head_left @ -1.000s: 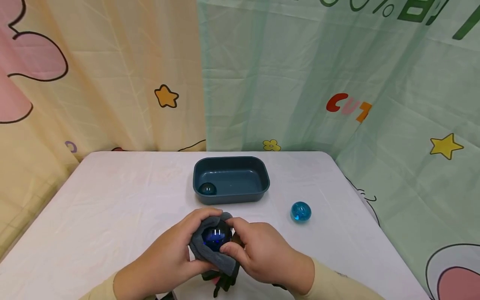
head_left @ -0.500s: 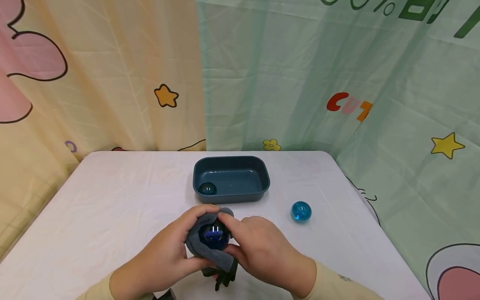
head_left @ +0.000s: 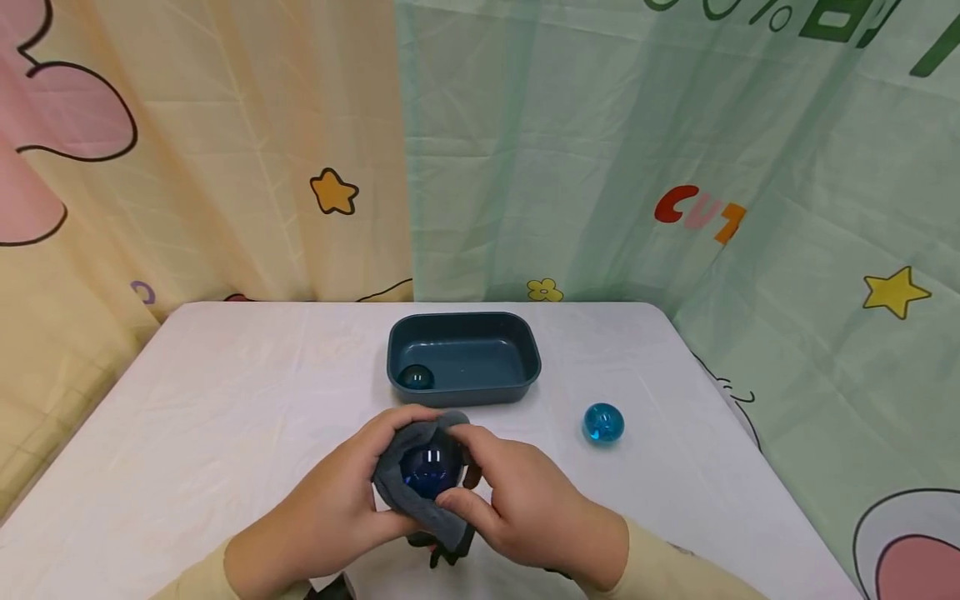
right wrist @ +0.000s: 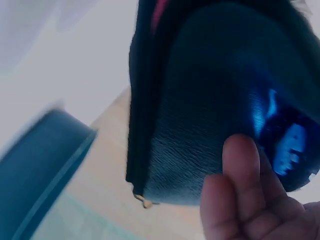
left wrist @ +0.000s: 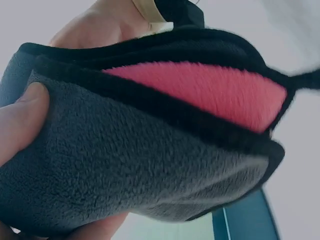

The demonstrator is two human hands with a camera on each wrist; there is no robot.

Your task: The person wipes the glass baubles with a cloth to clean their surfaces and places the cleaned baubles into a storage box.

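Observation:
A dark blue glass ball [head_left: 431, 469] sits in a folded grey cloth [head_left: 420, 510] near the front of the table. My left hand [head_left: 337, 492] grips the cloth from the left, thumb below and fingers over the top, so the cloth wraps the ball's left side. My right hand [head_left: 517, 496] holds the ball's right side between thumb and forefinger. In the left wrist view the cloth [left wrist: 130, 145] shows black edging and a pink fluffy inner face. The right wrist view shows fingertips [right wrist: 240, 160] against the cloth beside the shiny blue ball [right wrist: 290, 145].
Beyond the hands stands a dark teal rectangular tray [head_left: 472, 396] with a dark, greenish glass ball [head_left: 416, 377] in its front left corner. A light blue glass ball [head_left: 603, 423] lies on the white table [head_left: 247, 375] to the right. Printed curtains [head_left: 525, 167] hang behind.
The right thumb and fingers have shifted over the ball and back out, and the ball's reflections have changed. Both hands have moved slightly up. The tray and the light blue ball stay put.

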